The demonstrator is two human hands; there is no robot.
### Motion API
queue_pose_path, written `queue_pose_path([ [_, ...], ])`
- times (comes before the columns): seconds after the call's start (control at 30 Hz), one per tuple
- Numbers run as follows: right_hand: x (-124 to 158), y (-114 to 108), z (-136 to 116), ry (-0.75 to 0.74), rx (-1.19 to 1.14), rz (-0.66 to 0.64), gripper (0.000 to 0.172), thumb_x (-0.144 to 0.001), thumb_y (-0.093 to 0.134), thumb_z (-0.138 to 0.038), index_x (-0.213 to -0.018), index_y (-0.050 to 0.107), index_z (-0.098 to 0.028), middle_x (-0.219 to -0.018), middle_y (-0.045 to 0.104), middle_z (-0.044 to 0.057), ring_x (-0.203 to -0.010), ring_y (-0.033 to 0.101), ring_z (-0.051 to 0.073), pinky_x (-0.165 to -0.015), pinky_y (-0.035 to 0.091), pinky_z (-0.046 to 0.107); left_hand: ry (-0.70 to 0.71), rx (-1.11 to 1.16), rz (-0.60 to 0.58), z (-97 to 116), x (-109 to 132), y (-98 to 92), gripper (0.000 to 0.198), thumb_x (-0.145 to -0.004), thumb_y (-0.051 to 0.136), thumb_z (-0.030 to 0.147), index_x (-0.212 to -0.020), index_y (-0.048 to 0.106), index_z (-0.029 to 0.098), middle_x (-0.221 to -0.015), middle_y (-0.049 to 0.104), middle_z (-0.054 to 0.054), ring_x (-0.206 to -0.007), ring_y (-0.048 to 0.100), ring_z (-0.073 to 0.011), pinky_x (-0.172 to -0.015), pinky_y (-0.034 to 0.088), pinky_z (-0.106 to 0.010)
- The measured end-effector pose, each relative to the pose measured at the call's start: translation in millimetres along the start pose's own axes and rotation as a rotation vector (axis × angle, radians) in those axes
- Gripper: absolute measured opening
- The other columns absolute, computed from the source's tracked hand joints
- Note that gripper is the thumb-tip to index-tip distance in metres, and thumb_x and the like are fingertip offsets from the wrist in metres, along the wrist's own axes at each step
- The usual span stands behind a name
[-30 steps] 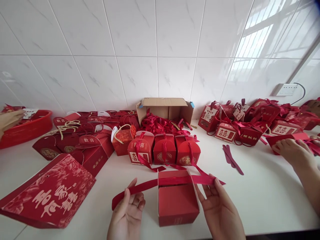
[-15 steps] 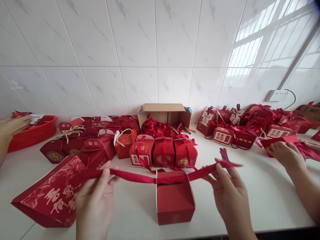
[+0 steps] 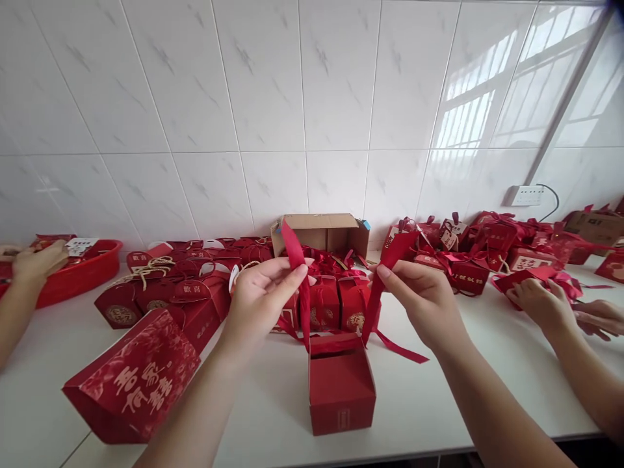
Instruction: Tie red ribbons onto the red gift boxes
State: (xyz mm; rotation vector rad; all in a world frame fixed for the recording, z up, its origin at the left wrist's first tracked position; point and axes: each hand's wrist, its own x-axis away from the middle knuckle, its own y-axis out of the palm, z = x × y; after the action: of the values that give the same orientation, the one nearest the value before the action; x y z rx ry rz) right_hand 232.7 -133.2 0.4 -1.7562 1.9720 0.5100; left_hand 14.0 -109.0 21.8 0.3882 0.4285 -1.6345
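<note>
A small red gift box (image 3: 342, 390) stands on the white table in front of me, with a red ribbon (image 3: 305, 305) threaded through its upper part. My left hand (image 3: 266, 292) pinches one end of the ribbon above the box's left side. The other end is pinched in my right hand (image 3: 414, 292), above the right side. Both ends rise steeply from the box, and their tips stick up past my fingers. Behind my hands stand a few red boxes (image 3: 325, 305) with ribbons, partly hidden.
A large red box (image 3: 136, 383) with gold characters lies at the left. Many red boxes (image 3: 188, 292) are grouped behind it. A cardboard carton (image 3: 322, 221) holds ribbons. Other people's hands work at a red basin (image 3: 104, 266) on the left and with ribboned boxes (image 3: 529, 279) on the right.
Both my hands have risen and come closer together, pulling the ribbon ends from spread sideways to upright above the box. The view has tilted slightly upward.
</note>
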Motion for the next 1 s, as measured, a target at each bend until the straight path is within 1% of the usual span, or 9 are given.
queue_pose_path([
  [0.17,-6,-1,-6,0.005,0.008,0.005,0.030,-0.082,0.064,-0.042,-0.065,0.065,-0.017,-0.061,0.058,0.000,-0.063,0.055,0.014,-0.062,0.046,0.027,0.071,-0.014,-0.003,-1,2,5.5,0.020,-0.084,0.064,0.036,-0.092,0.074,0.020,-0.085,0.074,-0.002,-0.087,0.066,-0.0150,-0.081,0.051,-0.023],
  [0.33,-7,1,-7,0.012,-0.068,0.085,0.021,-0.079,0.069,-0.040,-0.080,0.070,-0.019,-0.070,0.064,0.001,-0.066,0.057,0.013,-0.063,0.047,0.026,0.061,0.050,0.022,-3,4,4.5,0.016,-0.079,0.070,0.033,-0.087,0.073,0.018,-0.083,0.074,-0.002,-0.081,0.067,-0.0155,-0.075,0.053,-0.024],
  [0.47,-7,5,-8,0.006,-0.085,0.083,0.023,-0.080,0.067,-0.041,-0.078,0.069,-0.018,-0.074,0.066,0.003,-0.071,0.060,0.015,-0.068,0.050,0.027,0.039,0.112,0.008,-1,5,5.9,0.019,-0.081,0.068,0.033,-0.089,0.071,0.017,-0.086,0.074,-0.005,-0.089,0.067,-0.0187,-0.085,0.052,-0.029],
  [0.53,-8,8,-9,0.005,-0.109,0.049,0.025,-0.081,0.065,-0.042,-0.080,0.068,-0.017,-0.076,0.067,0.004,-0.073,0.063,0.016,-0.072,0.052,0.030,0.029,0.134,-0.015,0,5,7.3,0.021,-0.082,0.066,0.035,-0.092,0.070,0.017,-0.086,0.075,-0.006,-0.090,0.067,-0.0196,-0.086,0.051,-0.031],
  [0.6,-9,11,-11,0.017,-0.133,0.016,0.023,-0.082,0.065,-0.040,-0.082,0.066,-0.017,-0.072,0.067,0.004,-0.068,0.064,0.016,-0.069,0.053,0.030,0.032,0.123,-0.047,3,4,8.8,0.021,-0.083,0.064,0.036,-0.091,0.069,0.017,-0.083,0.074,-0.005,-0.086,0.067,-0.0192,-0.083,0.051,-0.031],
  [0.7,-10,15,-14,0.049,-0.125,-0.039,0.021,-0.082,0.066,-0.035,-0.092,0.065,-0.017,-0.062,0.065,0.000,-0.055,0.060,0.012,-0.056,0.050,0.025,0.030,0.047,-0.139,8,5,11.8,0.019,-0.082,0.065,0.036,-0.089,0.063,0.018,-0.073,0.072,-0.002,-0.073,0.066,-0.0160,-0.070,0.051,-0.027],
  [0.8,-9,18,-18,0.039,-0.093,-0.189,0.020,-0.085,0.061,-0.032,-0.098,0.069,-0.018,-0.062,0.063,-0.002,-0.050,0.054,0.009,-0.047,0.042,0.021,-0.019,-0.050,-0.234,13,5,15.5,0.023,-0.080,0.067,0.035,-0.086,0.049,0.022,-0.065,0.070,0.002,-0.061,0.061,-0.0124,-0.056,0.043,-0.022],
  [0.9,-5,19,-18,-0.049,-0.113,-0.367,0.018,-0.085,0.061,-0.030,-0.097,0.071,-0.021,-0.077,0.066,0.001,-0.064,0.058,0.011,-0.055,0.047,0.023,-0.031,-0.122,-0.268,16,5,18.1,0.030,-0.080,0.067,0.034,-0.086,0.039,0.023,-0.068,0.070,0.003,-0.060,0.059,-0.0118,-0.053,0.039,-0.022],
  [1.0,-4,16,-13,-0.156,-0.072,-0.385,0.016,-0.086,0.061,-0.029,-0.096,0.071,-0.022,-0.084,0.067,0.002,-0.073,0.062,0.014,-0.063,0.052,0.026,-0.029,-0.145,-0.336,16,4,18.0,0.028,-0.082,0.063,0.032,-0.099,0.043,0.023,-0.072,0.067,0.002,-0.066,0.062,-0.0141,-0.056,0.041,-0.023],
])
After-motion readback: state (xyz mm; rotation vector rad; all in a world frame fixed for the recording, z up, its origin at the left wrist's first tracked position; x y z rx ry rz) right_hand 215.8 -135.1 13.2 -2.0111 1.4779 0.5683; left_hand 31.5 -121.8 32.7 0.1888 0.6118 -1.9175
